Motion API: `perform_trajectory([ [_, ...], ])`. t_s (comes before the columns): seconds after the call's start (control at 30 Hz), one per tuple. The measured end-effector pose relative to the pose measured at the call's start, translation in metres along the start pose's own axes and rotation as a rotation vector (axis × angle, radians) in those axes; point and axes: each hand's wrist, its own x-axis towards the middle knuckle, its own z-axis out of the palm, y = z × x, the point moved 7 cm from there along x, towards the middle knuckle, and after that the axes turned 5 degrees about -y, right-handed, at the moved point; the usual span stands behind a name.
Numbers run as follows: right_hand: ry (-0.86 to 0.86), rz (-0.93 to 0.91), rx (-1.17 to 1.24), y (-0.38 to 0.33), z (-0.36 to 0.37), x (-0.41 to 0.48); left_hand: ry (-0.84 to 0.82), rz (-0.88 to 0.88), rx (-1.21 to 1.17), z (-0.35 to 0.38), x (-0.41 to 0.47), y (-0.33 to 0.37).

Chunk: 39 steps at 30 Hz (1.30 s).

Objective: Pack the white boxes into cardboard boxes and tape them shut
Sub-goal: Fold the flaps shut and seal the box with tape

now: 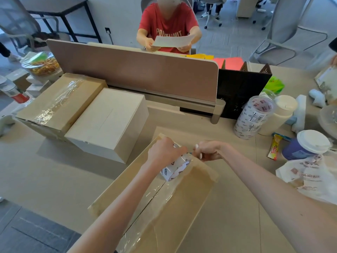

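Left hand (165, 152): comes down from above with its fingers curled over the tape roll (175, 167) and grips it.
Right hand (207, 150): fingers curled tight, pinching at the far right rim of the tape roll. The clear strip there is too faint to make out.
Tape roll: white with printed marks, standing on edge on top of the near cardboard box (182, 201), at that box's far end, between the two hands.
Near cardboard box: lies at near centre of the desk (45, 176), flaps closed. Shiny clear tape runs along the middle seam from the near end up to the roll.
White box (109, 121): sits on the desk left of centre, unpacked, its left side touching the taped cardboard box (60, 105).
Taped cardboard box: far left, closed, with wrinkled clear tape across its top.
Spare tape rolls (253, 115): a wrapped stack standing at the right, just beside a white canister (281, 114).
Lidded cup (308, 145): purple with a white lid, at the right edge. A snack packet (273, 148) lies just left of it, and a printed plastic bag (310, 178) lies on its near side.
File organiser (240, 88): black, standing at the right end of the divider panel (136, 70).
Beyond the panel: a person in a red shirt (167, 21) holds a sheet of paper (172, 41) in both hands.
Far left: a wrapped bowl of snacks (42, 64) sits behind the taped cardboard box.
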Motion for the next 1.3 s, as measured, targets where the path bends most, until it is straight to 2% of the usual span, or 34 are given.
perform_trajectory([
  [0.1, -0.014, 0.001, 0.062, 0.003, 0.000, 0.002, 0.006, 0.008, 0.001, -0.001, 0.000, 0.002],
  [0.33, 0.159, 0.056, 0.022, 0.031, -0.023, 0.006, -0.008, -0.003, 0.010, 0.001, 0.004, 0.000],
  [0.47, 0.372, 0.054, -0.040, 0.042, -0.040, 0.008, -0.019, 0.008, 0.002, 0.002, 0.004, 0.000],
  [0.53, 0.465, -0.015, -0.024, 0.035, -0.048, 0.002, -0.025, 0.008, -0.003, 0.002, 0.003, -0.001],
  [0.6, 0.525, -0.174, 0.077, 0.018, -0.052, -0.007, -0.028, 0.008, -0.008, 0.002, 0.001, 0.000],
  [0.67, 0.501, -0.291, 0.202, 0.001, -0.045, -0.016, -0.033, -0.001, -0.012, 0.002, 0.001, 0.000],
  [0.73, 0.382, -0.309, 0.239, -0.010, -0.025, -0.020, -0.029, -0.005, -0.015, 0.001, -0.001, 0.001],
  [0.87, 0.229, -0.173, -0.029, 0.000, 0.013, -0.012, -0.022, -0.011, -0.028, -0.001, -0.003, 0.002],
  [0.97, 0.145, -0.005, -0.026, 0.018, 0.020, -0.002, -0.030, 0.008, -0.038, -0.001, -0.004, 0.000],
  [1.07, 0.091, 0.064, -0.099, 0.020, 0.018, -0.001, 0.011, 0.021, -0.033, -0.003, -0.006, -0.001],
  [1.13, 0.116, 0.029, -0.228, 0.016, 0.016, -0.005, 0.014, 0.054, -0.029, -0.003, -0.006, -0.001],
  [1.3, 0.400, -0.264, -0.336, -0.010, 0.005, -0.014, -0.128, 0.152, -0.120, -0.002, -0.008, 0.002],
])
